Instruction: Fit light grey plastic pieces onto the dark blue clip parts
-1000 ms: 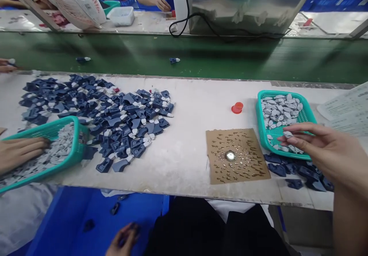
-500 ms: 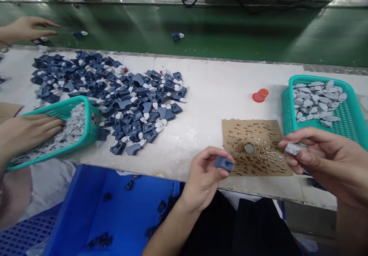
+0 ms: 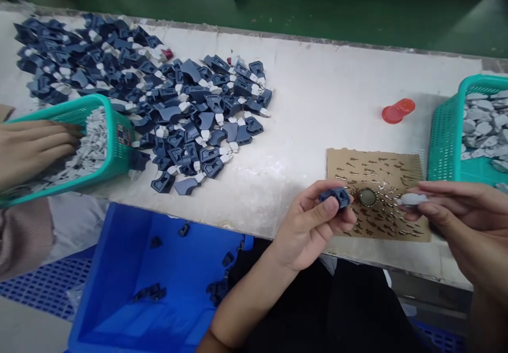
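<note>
A: Since a moment ago our view has dropped lower, so the white table fills more of the picture and the green belt is only a strip at twelve o'clock. Our two hands have drawn nearer each other over the cardboard square, at about four o'clock from the table's middle.

B: And what each one carries is the same. Our left hand is closed on a dark blue plastic piece, pinched between thumb and fingers. Our right hand is closed on a small grey piece. The two parts are near but not touching; the round metal disc on the cardboard shows between them.

A: That reads to us as the two parts being lined up to go together, though nothing is joined yet.

B: Room, then. The table's near edge runs just under our hands. At three o'clock the teal basket of grey pieces stands just beside the cardboard. The red cap lies at one o'clock, well apart.

A: The big heap of blue parts sits toward ten o'clock, with bare table between. A co-worker's hand rests in the left teal basket at nine. The blue bin stands below the edge at seven.
</note>
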Demonstrator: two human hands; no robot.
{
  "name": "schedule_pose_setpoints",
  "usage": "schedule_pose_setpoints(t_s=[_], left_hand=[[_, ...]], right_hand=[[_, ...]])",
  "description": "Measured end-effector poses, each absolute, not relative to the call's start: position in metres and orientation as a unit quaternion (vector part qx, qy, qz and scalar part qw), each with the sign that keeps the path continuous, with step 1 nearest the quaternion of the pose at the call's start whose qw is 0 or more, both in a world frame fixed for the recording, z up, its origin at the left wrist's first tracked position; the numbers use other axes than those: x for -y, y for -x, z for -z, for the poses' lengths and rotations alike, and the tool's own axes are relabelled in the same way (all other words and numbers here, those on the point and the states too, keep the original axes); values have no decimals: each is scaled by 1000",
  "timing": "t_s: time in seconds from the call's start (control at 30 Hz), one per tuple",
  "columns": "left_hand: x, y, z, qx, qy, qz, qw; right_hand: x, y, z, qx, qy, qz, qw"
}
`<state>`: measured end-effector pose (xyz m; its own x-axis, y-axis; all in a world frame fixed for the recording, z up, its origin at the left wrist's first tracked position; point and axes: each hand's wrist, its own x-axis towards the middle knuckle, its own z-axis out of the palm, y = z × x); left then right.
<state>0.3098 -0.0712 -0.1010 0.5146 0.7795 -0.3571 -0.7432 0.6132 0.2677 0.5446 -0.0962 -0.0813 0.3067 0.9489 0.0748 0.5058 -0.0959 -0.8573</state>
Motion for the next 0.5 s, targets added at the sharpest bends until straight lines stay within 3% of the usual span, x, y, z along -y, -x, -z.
schedule_pose_setpoints(t_s=[0.2,0.37,0.5], left_hand=[[78,-303,101,-249,-55,-465,848],[82,-298,93,-263,-77,-474,837],[82,-298,92,-277,-93,-479,828]], right_hand=[[99,-528,70,548,751,-189,316],[93,-527,71,689,674,-82,254],[91,-533,74,741,624,-72,238]])
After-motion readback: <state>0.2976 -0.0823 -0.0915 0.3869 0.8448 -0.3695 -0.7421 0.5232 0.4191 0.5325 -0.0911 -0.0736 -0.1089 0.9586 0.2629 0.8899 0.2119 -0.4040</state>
